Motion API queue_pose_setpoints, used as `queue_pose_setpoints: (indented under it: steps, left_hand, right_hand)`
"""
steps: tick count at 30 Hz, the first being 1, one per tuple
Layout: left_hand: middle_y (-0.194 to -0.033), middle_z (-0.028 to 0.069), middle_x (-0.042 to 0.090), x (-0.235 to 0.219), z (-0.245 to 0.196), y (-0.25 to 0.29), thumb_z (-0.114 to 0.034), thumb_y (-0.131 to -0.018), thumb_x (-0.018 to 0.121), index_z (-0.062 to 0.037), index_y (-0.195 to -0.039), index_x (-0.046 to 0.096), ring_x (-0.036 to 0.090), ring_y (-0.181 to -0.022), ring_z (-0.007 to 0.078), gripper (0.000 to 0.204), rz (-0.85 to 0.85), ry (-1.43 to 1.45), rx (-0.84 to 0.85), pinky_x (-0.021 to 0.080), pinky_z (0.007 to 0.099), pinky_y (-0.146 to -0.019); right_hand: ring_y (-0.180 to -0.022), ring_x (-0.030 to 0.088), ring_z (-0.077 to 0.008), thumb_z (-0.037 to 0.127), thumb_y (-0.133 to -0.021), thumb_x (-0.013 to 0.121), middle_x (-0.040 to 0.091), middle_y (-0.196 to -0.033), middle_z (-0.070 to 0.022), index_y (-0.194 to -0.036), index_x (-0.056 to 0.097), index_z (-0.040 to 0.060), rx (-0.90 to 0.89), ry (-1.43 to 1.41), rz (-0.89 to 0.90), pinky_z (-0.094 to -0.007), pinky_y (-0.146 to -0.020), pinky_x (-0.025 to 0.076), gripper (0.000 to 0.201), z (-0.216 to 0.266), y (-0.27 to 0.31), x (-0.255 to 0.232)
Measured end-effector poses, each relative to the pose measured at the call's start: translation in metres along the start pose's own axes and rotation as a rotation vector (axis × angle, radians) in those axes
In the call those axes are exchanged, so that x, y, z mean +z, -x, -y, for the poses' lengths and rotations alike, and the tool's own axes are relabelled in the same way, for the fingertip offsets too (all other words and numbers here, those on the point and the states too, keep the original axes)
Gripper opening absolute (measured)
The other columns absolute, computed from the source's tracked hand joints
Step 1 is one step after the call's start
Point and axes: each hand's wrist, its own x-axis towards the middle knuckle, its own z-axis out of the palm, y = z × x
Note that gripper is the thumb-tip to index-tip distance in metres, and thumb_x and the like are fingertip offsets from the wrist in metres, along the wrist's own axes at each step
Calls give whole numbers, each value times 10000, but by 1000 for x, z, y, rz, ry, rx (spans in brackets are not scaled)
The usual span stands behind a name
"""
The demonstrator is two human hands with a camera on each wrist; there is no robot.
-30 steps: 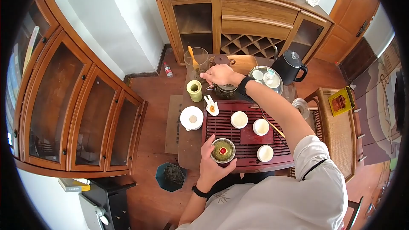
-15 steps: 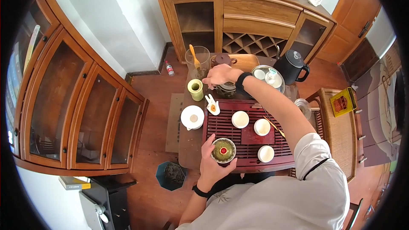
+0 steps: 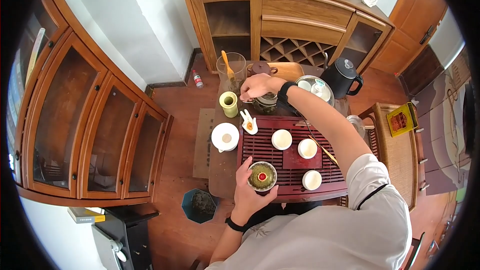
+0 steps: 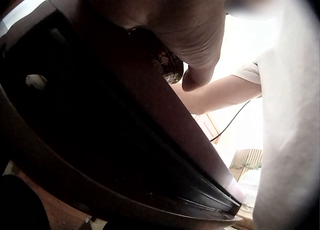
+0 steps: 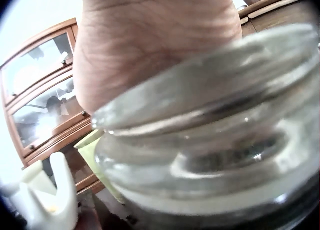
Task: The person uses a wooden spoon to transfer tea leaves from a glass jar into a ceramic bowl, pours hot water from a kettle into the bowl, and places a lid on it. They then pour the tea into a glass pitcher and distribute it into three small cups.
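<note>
My left hand (image 3: 248, 195) holds a lidded tea bowl (image 3: 262, 176) from its left side, thumb and fingers spread round the rim, at the front of the slatted tea tray (image 3: 257, 137). The bowl's patterned green lid is on and has a red knob. Part of its dark floral side (image 4: 167, 65) shows in the left wrist view. Behind the tray, my right hand (image 3: 260, 86) reaches over a glass jar (image 3: 264, 104), its curled fingertips pinching at the wire clasp on the jar's left. The clear glass (image 5: 215, 155) fills the right wrist view, hiding those fingertips.
Three white cups, one of them a cup (image 3: 281, 140), stand on the tray. Left of it are a white pitcher with strainer (image 3: 225, 137), a hand-shaped ornament (image 3: 248, 122) and a green vase (image 3: 229, 105). A black kettle (image 3: 342, 80) stands back right.
My right hand has shifted slightly right and down, its fingertips drawing closer to the jar. The left hand and the tea bowl have stayed in place.
</note>
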Motion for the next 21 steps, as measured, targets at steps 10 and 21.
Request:
queue_pose_setpoints:
  steps: [10, 21]
  left_hand:
    - [-1556, 321, 468, 1, 2, 0, -238, -751, 959, -67, -1418, 334, 519, -1396, 479, 930, -17, 20, 21, 468, 540, -1153]
    - [-1551, 324, 473, 1, -1, -1, -239, -741, 960, -54, -1403, 349, 520, -1394, 482, 919, -11, 14, -11, 472, 539, -1150]
  right_hand:
    - [-1036, 731, -164, 603, -1055, 578, 802, -996, 33, -1077, 851, 187, 41, -128, 92, -344, -956, 501, 499, 0, -1, -8]
    - [-1111, 709, -192, 409, -988, 581, 815, -1080, 5, -1113, 852, 157, 13, -328, 130, -353, -1031, 486, 391, -15, -11, -4]
